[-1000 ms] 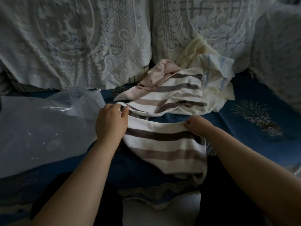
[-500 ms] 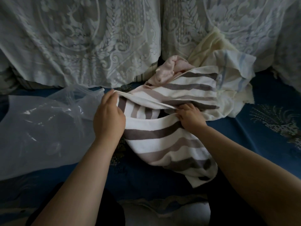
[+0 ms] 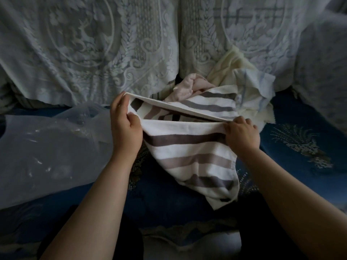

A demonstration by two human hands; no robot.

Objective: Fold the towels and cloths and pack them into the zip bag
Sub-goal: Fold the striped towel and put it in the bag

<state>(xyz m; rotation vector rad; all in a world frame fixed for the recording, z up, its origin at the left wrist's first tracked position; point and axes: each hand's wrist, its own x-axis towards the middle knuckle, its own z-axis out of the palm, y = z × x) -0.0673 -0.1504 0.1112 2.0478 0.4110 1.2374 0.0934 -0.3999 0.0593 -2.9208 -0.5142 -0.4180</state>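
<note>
A clear zip bag point(image 3: 47, 147) lies crumpled on the blue sofa seat point(image 3: 304, 117), just left of the left hand point(image 3: 124, 126); that hand's fingers point(image 3: 120, 102) and thumb are curled round the left corner of the striped towel point(image 3: 189, 156), pinching its upper edge; the towel stretches rightward from them, its near layer hanging down toward the person's lap, a far layer opening behind; the right hand point(image 3: 242, 136) grips the towel's right corner, its fingers point(image 3: 240, 121) curled over the edge; beyond these fingers lies a heap: a pink cloth point(image 3: 187, 87), a cream cloth point(image 3: 227, 70), a pale blue cloth point(image 3: 257, 85); lace covers point(image 3: 84, 44) drape the sofa back
</note>
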